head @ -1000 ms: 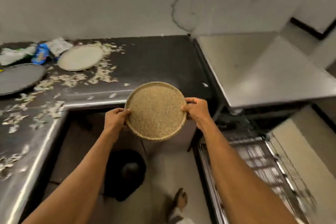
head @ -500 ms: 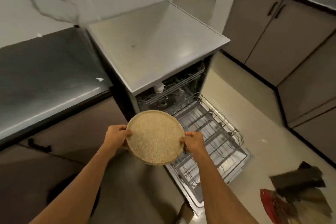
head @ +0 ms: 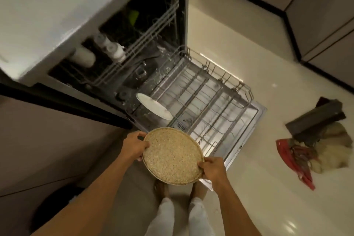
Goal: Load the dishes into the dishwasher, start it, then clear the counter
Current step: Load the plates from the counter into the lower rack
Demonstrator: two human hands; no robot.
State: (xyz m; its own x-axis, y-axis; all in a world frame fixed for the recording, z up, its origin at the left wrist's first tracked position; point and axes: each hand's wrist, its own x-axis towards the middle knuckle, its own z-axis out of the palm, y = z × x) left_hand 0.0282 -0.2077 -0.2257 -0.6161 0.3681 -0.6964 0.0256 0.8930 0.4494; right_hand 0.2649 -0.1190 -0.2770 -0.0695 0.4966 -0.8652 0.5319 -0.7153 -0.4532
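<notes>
I hold a round speckled tan plate (head: 172,156) flat in front of me, over the near corner of the open dishwasher door. My left hand (head: 135,145) grips its left rim and my right hand (head: 212,168) grips its lower right rim. The dishwasher (head: 134,48) stands open with its lower rack (head: 208,99) pulled out over the door. A white plate (head: 154,106) stands on edge at the rack's near left corner. White bottles or cups (head: 110,47) lie in the upper rack.
The steel dishwasher top (head: 57,5) fills the upper left. Brown cabinet fronts (head: 47,140) are to my left. A pile of cloths and a dark box (head: 318,136) lies on the pale floor at right. A dark bin (head: 55,205) sits at lower left. My feet (head: 162,189) stand below the plate.
My view has swung from the littered counter to look down into the open dishwasher. The plate, held in both hands, has travelled from the counter edge to the pulled-out lower rack.
</notes>
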